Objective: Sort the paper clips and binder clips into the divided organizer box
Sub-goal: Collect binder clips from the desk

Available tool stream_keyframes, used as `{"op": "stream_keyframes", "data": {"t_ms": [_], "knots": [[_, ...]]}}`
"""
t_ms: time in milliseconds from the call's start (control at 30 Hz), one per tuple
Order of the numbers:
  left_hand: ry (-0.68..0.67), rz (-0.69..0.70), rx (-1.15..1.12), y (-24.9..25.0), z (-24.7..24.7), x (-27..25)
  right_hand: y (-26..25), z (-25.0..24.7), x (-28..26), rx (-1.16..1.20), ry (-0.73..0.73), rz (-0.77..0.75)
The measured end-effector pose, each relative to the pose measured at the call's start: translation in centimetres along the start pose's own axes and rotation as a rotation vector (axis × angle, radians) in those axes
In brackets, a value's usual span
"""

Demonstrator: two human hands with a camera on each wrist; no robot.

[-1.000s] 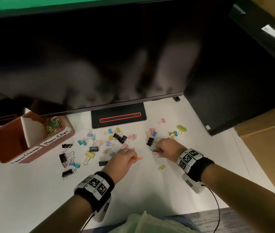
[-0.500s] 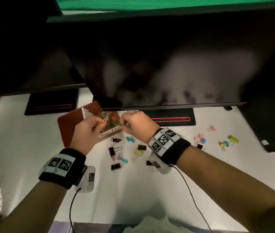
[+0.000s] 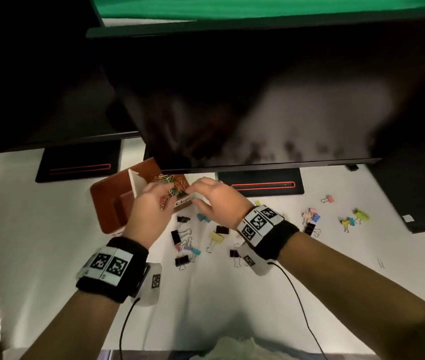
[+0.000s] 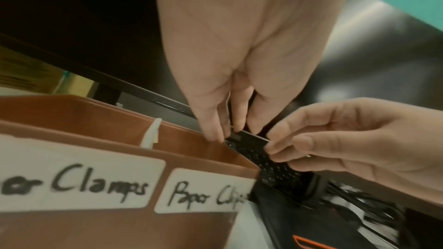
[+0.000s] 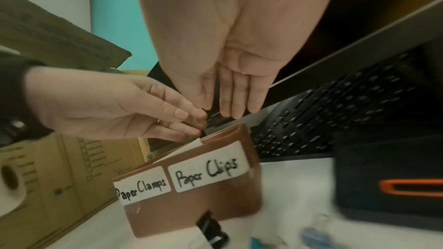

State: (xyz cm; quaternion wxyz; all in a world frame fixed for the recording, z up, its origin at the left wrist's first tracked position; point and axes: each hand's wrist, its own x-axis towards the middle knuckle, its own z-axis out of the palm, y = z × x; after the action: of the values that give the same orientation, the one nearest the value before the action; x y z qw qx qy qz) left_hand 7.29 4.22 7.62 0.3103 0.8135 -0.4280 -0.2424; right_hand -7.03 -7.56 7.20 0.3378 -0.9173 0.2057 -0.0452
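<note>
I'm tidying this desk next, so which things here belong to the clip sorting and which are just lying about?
Part of the job:
organizer box
paper clips in its labelled side
binder clips on the desk
left hand and right hand over the box

Just lying about:
monitor
monitor stand
keyboard
cardboard box

It was an office: two dark monitors [image 3: 258, 100] stood on a white counter [image 3: 50, 242], a black keyboard [image 5: 323, 113] behind them, cardboard boxes [image 5: 59, 168] beside the monitors.
</note>
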Motion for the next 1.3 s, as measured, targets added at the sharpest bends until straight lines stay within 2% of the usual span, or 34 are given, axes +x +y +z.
{"op": "stream_keyframes", "data": {"t_ms": [133,333,467,567,800,933,1133,1200,1300], "knots": [[-0.082,0.106,-0.04,4.0,3.7,-1.5,5.5,-3.4,-7.0,-0.081,0.018,0.088],[-0.336,0.265,-0.035,11.0,13.3,-2.9,14.7,-9.1,-19.7,-0.191,0.012,0.478],[-0.485,0.306,0.083,13.9,20.2,-3.9,19.1,-10.7,-26.4,-0.184,-0.113,0.724],[-0.558,0.308,0.178,15.0,24.4,-4.6,21.0,-10.2,-29.7,-0.158,-0.213,0.818],[-0.562,0.331,0.329,15.1,29.5,-5.4,23.1,-8.1,-31.5,-0.038,-0.182,0.782],[-0.495,0.355,0.351,14.8,30.3,-5.4,23.4,-7.5,-31.0,-0.035,-0.179,0.724],[-0.489,0.295,0.363,14.6,30.5,-5.5,23.1,-7.1,-30.0,-0.076,-0.251,0.637],[-0.498,0.298,0.396,14.5,30.2,-5.6,22.7,-6.9,-29.7,-0.084,-0.283,0.576],[-0.499,0.303,0.445,14.1,28.9,-5.5,21.7,-6.3,-28.7,-0.09,-0.303,0.395]]}}
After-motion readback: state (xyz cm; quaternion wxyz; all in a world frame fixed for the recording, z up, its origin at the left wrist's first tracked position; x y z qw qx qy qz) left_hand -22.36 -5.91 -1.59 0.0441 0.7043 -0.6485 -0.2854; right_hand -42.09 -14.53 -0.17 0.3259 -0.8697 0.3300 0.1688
